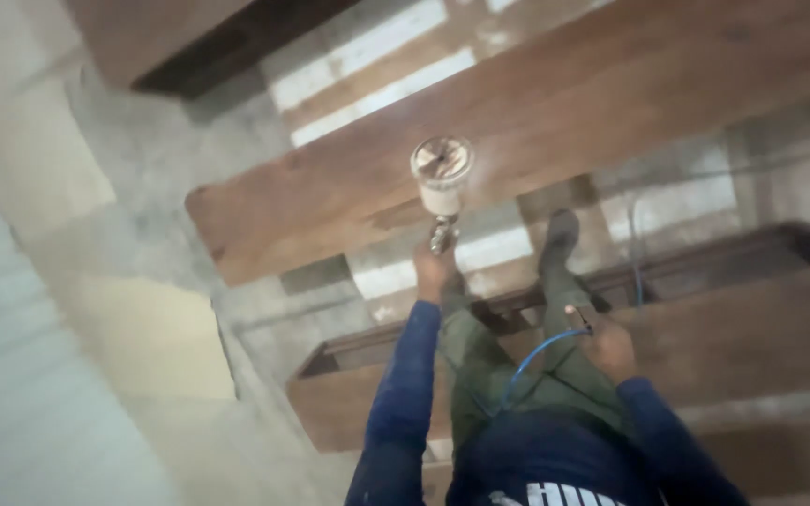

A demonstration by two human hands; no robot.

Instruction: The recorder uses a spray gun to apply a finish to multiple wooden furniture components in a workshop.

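My left hand [432,267] grips a spray gun [442,192] with a whitish cup on top, held out in front of me over a long brown wooden plank [536,122]. My right hand [607,345] is lower and closer to my body, closed around a thin blue air hose [536,354] that curves toward my waist. Both arms are in dark blue sleeves. My legs in green trousers and a dark shoe [561,234] stand between the planks.
More brown wooden boards [733,328] lie at the right and below me, another [142,33] at the top left. The floor [124,309] is grey concrete with pale patches. The blue hose [635,253] trails off across the boards at the right.
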